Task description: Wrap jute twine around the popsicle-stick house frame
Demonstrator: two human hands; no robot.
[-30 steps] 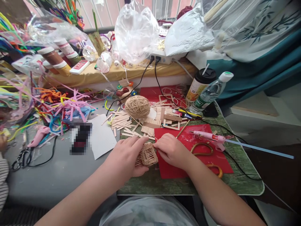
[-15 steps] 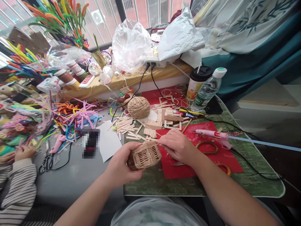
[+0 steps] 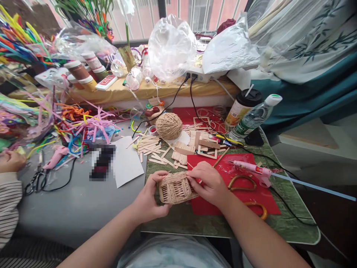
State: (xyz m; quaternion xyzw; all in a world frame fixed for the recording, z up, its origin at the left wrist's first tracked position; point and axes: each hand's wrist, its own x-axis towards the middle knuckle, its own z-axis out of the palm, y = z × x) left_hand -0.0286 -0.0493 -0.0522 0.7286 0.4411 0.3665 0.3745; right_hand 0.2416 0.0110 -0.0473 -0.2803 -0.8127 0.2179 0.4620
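Observation:
A small twine-wrapped box [image 3: 176, 190] with slatted openings in its side is held over the table's front part. My left hand [image 3: 149, 199] grips its left end, fingers on top and thumb below. At the upper right edge of the box, my right hand [image 3: 209, 182] is closed in a pinch on a thin strand of twine, part of which shows above the fingertips. The ball of twine [image 3: 169, 125] rests beyond my hands, beside scattered wooden craft sticks [image 3: 150, 145]. Orange-handled scissors [image 3: 255, 183] lie partly under my right forearm.
A pink glue gun [image 3: 249, 167] lies on the red sheet [image 3: 200, 206], its cord trailing right. A water bottle [image 3: 252, 119] and a lidded cup [image 3: 240, 106] stand at the back right. White paper [image 3: 128, 160] lies left. A co-worker's hand [image 3: 12, 160] is at far left.
The box has turned so its slatted side faces me more squarely. My right hand has moved slightly right and down, along the box's edge. The whole view has shifted a little.

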